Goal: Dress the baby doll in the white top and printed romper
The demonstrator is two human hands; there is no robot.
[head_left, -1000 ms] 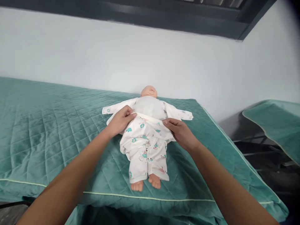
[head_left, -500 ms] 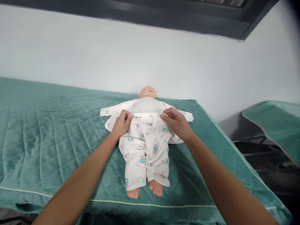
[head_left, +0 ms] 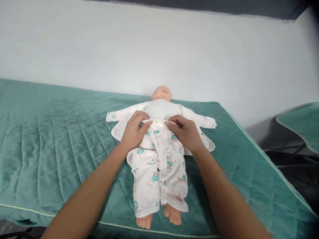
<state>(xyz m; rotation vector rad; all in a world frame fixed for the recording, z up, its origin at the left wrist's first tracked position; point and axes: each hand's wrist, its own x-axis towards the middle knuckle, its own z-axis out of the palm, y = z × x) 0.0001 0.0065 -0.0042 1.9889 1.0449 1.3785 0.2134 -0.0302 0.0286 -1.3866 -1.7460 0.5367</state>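
A baby doll [head_left: 161, 94] lies on its back, head toward the wall and bare feet toward me. It wears white printed pants [head_left: 149, 179] with teal pictures, and a white printed jacket [head_left: 206, 121] spread open beneath its arms. My left hand [head_left: 136, 130] pinches the left part of the pants' waistband, thumb in front. My right hand [head_left: 185, 131] pinches the waistband's right part the same way. Between the two hands the band runs across the doll's pale belly. The tips of several fingers are hidden behind the fabric.
A green quilted cover [head_left: 62, 142] with pale piping lies under the doll. Behind it rises a white wall [head_left: 112, 49] with a dark frame [head_left: 211, 7] above. At the right is another green cloth [head_left: 301, 122] over a dark frame.
Both hands have moved closer together along the waistband, and the cloth between them is more bunched. The camera view has tilted down and shifted slightly.
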